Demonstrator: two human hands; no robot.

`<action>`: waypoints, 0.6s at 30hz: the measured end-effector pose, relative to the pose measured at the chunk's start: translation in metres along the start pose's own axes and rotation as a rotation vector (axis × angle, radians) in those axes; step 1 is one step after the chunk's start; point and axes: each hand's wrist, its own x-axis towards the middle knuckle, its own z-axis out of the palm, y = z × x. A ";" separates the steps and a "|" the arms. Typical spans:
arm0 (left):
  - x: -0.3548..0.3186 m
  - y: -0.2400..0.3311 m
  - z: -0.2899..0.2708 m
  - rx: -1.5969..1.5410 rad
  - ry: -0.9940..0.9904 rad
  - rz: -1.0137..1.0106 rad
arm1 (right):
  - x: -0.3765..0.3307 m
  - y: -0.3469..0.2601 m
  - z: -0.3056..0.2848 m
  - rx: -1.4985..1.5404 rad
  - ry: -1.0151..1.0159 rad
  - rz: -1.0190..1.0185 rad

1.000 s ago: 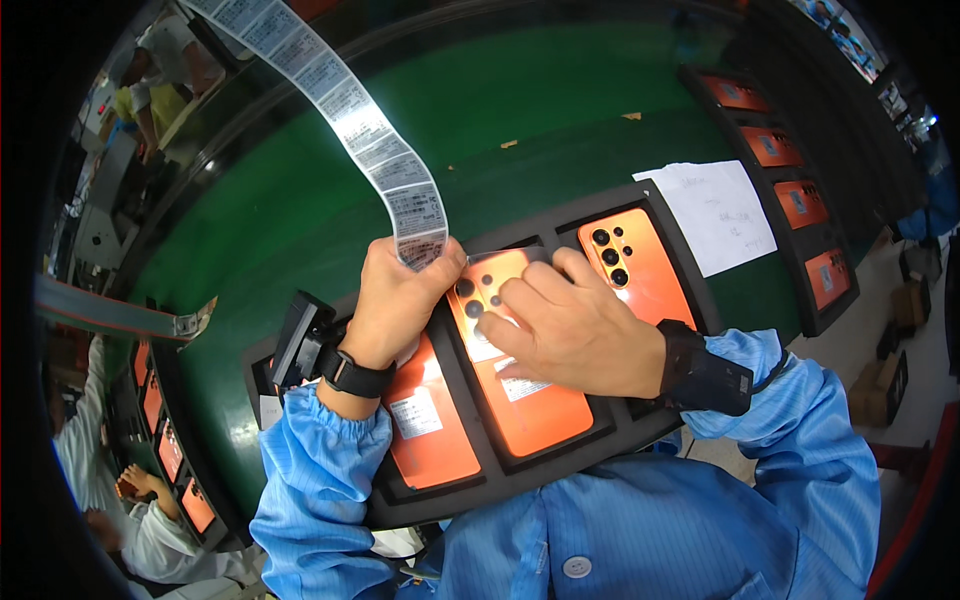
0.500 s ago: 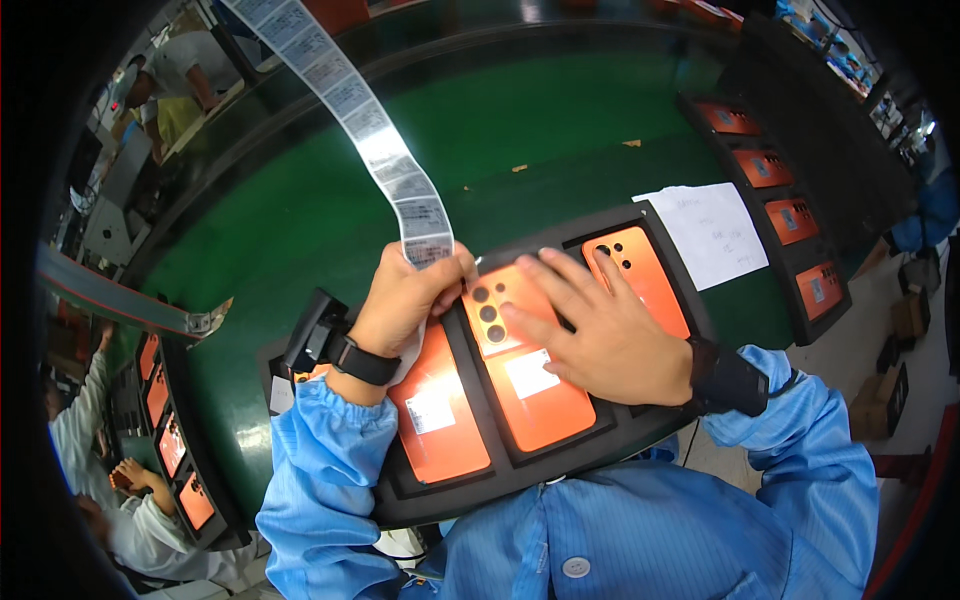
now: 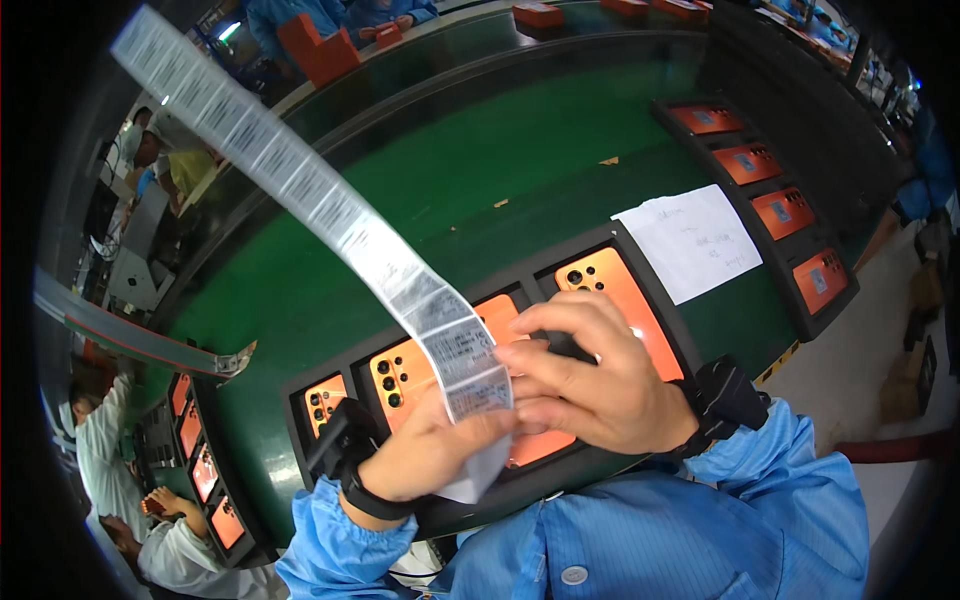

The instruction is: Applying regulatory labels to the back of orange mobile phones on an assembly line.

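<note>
Orange phones (image 3: 620, 300) lie in a black tray (image 3: 660, 290) under both hands. Left hand (image 3: 435, 455) pinches the label strip (image 3: 330, 215); right hand (image 3: 590, 385) seems to pick at its end, fingers together.

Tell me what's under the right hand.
Under the right hand lies an orange phone back in the black tray. Its lower half is covered by both hands and the label strip.

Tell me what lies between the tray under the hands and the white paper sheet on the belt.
Head view: nothing lies between. The white paper sheet butts against the black tray, its lower edge overlapping the tray's right rim, with green belt behind.
</note>
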 end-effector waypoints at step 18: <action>0.014 -0.014 0.050 -0.529 0.377 0.008 | -0.014 0.004 0.003 -0.006 0.075 -0.131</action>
